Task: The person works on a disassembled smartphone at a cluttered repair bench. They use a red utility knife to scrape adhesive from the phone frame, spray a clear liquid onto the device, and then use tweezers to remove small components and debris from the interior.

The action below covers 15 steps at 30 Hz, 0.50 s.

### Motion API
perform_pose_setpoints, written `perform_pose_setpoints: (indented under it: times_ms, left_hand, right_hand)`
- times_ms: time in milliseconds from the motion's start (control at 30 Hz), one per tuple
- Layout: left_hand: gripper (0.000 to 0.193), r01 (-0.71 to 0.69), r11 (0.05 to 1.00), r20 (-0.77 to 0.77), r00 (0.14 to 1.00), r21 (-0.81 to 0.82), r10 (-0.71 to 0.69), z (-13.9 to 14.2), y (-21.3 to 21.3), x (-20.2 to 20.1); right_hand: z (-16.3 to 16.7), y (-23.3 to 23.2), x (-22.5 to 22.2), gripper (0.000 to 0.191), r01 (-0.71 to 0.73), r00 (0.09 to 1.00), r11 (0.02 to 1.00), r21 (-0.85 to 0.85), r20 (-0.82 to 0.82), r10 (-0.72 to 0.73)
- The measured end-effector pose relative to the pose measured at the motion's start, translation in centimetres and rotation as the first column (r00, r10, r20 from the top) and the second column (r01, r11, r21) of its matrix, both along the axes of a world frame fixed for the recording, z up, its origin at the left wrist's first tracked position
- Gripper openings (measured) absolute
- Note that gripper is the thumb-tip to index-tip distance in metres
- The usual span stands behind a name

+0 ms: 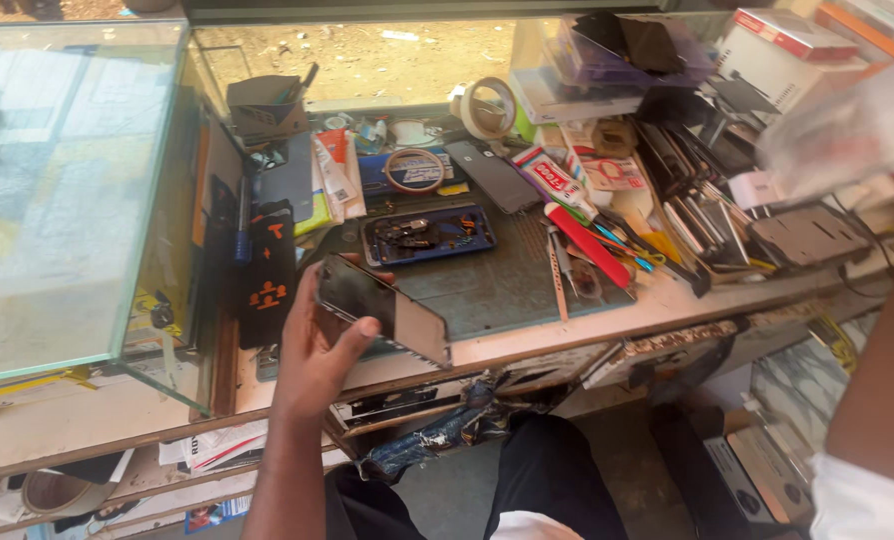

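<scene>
Left hand (317,355) grips phone screen (382,308) over bench edge (527,340).

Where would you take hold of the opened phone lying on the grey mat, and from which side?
By its two long edges, coming from above. The opened phone lies flat on the grey mat with its inner parts facing up, so a pinch across the blue frame probably avoids pressing on them. The left hand already holds a dark screen panel by its edges; the blurred right hand seems nearer.
</scene>
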<state>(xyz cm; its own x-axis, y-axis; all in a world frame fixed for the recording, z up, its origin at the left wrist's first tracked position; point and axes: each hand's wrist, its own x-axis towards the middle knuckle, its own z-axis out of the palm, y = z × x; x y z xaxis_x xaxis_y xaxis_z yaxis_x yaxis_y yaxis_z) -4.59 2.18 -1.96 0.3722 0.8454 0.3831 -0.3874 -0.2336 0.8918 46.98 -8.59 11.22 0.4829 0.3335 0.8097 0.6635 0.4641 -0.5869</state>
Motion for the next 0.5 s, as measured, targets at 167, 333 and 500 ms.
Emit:
perform_pose_setpoints:
  times_ms: [167, 333, 500]
  left_hand:
    - [0.079, 0.142, 0.984, 0.122, 0.984, -0.104, -0.129, -0.9, -2.3, -0.1]
    - [0.076, 0.285, 0.892, 0.173, 0.956, -0.35, -0.237, -3.5, -8.2, 0.9]
    - [0.069, 0.25, 0.841, 0.094, 0.968, -0.48, -0.234, -4.4, -11.1, 1.6]
  right_hand:
    - [-7.4, -7.6, -11.3, 0.124, -0.512, 0.851, 0.849, -0.13, -0.206, 0.483]
    - [-13.0, -9.4, -20.3, 0.133, -0.851, 0.507, 0.506, -0.143, -0.474, 0.72]
    - [-15.3, -9.1, -22.7, 0.129, -0.954, 0.271, 0.288, -0.081, -0.637, 0.721]
